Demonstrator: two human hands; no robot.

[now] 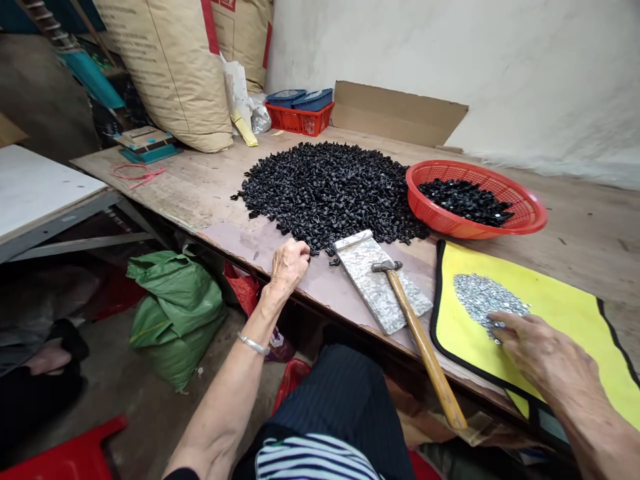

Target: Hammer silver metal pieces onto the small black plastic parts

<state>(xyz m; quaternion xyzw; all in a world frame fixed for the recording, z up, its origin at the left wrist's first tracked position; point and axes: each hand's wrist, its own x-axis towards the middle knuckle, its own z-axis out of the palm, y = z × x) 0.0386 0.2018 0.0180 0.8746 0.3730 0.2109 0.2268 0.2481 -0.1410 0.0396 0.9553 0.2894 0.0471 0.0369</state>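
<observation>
Small silvery pieces [480, 297]: a loose patch on the yellow mat [565, 290], under the fingertips of your right hand [545, 350]. Fingers bent at the patch's near edge; cannot tell whether they grip a piece or only touch. Judged metal: light singly, stiff, hard to break, likely slick and quick to scatter; best taken by the rim, between thumb and fingertip. Black parts [325, 190]: broad heap left of the mat. Your left hand [290, 267] is at its near edge, fingers curled closed; contents hidden, cannot tell. Probably light, firm plastic, irregular enough to catch on neighbours; hold by the body. Between your hands, a stone-like slab [363, 267], presumably heavy; a hammer [420, 333] lies across it, head on the slab, wooden handle projecting past the table edge. Red basket [537, 210] beyond the mat, holding more black parts. Surface: worn wooden table [590, 227]. Room: cardboard [395, 113] propped against the pale wall [400, 40]; large paper sack [170, 67] at far left; green sack [175, 320] on the floor below.
</observation>
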